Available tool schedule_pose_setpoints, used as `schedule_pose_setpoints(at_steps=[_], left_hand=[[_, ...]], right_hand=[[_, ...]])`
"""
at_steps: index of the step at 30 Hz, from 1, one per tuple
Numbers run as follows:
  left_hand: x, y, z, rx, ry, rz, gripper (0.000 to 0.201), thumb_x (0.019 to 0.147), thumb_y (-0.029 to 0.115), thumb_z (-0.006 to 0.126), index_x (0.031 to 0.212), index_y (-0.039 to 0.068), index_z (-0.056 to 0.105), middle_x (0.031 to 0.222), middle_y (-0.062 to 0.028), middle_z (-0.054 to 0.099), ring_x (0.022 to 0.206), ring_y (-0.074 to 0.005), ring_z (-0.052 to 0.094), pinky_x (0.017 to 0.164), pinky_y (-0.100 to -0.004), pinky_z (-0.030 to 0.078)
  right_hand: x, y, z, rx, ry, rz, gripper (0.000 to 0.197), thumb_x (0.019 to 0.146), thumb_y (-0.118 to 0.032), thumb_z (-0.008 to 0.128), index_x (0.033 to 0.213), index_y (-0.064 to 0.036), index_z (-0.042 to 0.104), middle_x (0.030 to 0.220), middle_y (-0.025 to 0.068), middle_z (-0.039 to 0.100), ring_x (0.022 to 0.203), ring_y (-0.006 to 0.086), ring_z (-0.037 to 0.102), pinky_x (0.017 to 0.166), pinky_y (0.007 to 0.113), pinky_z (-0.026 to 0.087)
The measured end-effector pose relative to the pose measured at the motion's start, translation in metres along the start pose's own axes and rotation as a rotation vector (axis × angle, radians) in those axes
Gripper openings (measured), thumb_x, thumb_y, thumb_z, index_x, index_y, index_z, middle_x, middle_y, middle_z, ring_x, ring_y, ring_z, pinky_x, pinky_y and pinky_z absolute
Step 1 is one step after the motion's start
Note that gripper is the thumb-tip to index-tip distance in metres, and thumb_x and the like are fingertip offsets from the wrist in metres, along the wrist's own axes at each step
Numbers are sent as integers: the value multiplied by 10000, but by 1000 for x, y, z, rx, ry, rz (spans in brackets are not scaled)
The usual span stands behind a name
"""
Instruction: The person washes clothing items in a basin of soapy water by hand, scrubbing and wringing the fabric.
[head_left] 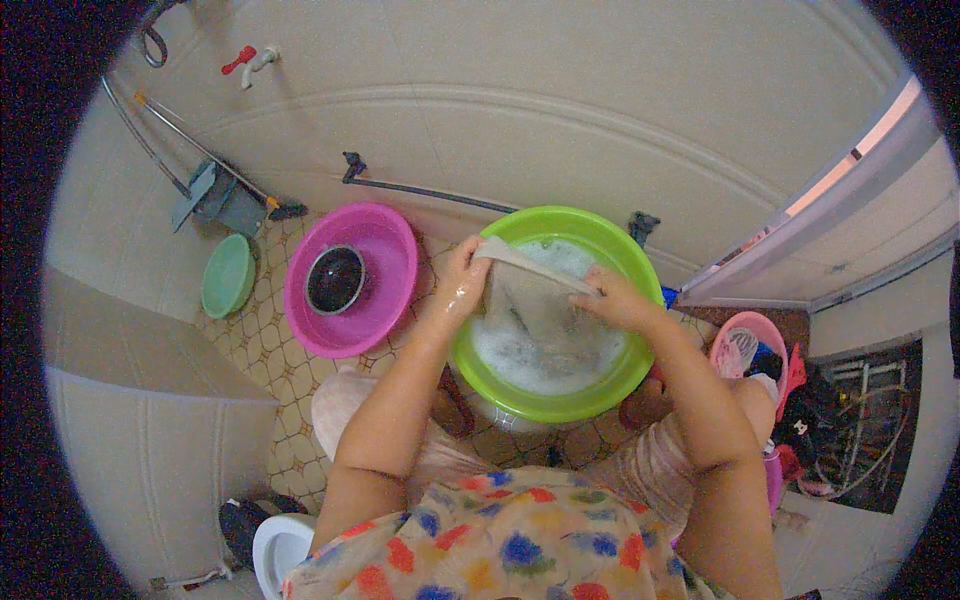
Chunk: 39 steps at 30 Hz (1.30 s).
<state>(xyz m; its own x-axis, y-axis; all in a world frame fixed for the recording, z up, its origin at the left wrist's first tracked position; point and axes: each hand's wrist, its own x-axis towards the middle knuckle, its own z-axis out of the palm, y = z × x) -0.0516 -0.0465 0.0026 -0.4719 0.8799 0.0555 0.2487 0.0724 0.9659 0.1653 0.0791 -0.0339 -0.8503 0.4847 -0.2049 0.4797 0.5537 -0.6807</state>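
Note:
A large lime-green basin [640, 350] of foamy, greyish water stands on the floor in front of me. Over it I stretch the edge of a wet, light grey-beige cloth [540, 300], whose lower part hangs down into the suds. My left hand [464, 276] is closed on the cloth's left corner, by the basin's left rim, with foam on the wrist. Toward the basin's right side, my right hand [612, 299] grips the cloth's edge, its fingers bent over the fabric. What kind of cloth it is cannot be made out.
To the left stand a pink basin [390, 310] holding a dark round pot [336, 280], and a small mint-green basin [229, 276]. A dustpan [228, 198] and broom lean in the corner under a tap [260, 65]. A pink basket [750, 325] of things sits right.

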Motion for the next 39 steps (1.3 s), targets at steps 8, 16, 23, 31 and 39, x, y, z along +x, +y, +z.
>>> schedule_pose_setpoints(at_steps=[8,16,23,31,39], left_hand=[[23,-83,-1,374,-330,-65,368,817,288,361,1025,24,510,876,-123,571,860,-246,529,739,-354,415],[7,-62,61,61,-28,-210,516,676,67,530,1171,126,398,1044,-190,447,958,-332,461,832,-376,375],[16,-115,75,423,-124,-198,451,707,63,460,1152,127,430,1080,-232,427,1024,-376,407,862,-400,347],[20,-110,112,-66,148,-227,416,785,223,466,1165,69,392,1082,-185,484,994,-290,471,836,-376,374],[30,-95,72,-909,-112,-669,409,820,445,427,970,68,471,873,-156,539,804,-264,523,738,-395,429]], right_hand=[[-2,-41,-20,1342,127,165,427,840,-375,436,1070,-18,475,1048,91,523,913,164,508,789,304,401],[43,24,28,366,546,153,497,742,-337,587,1093,-15,445,1158,145,443,979,252,492,811,353,399],[54,17,60,-144,395,201,532,687,-296,631,1089,-5,440,1045,225,495,939,369,493,797,403,397],[72,39,82,12,643,186,285,720,-176,548,953,-15,510,914,203,540,845,364,521,740,404,410],[31,-73,70,-137,472,-336,194,755,-171,497,885,-32,530,958,172,516,813,345,509,697,429,401]])
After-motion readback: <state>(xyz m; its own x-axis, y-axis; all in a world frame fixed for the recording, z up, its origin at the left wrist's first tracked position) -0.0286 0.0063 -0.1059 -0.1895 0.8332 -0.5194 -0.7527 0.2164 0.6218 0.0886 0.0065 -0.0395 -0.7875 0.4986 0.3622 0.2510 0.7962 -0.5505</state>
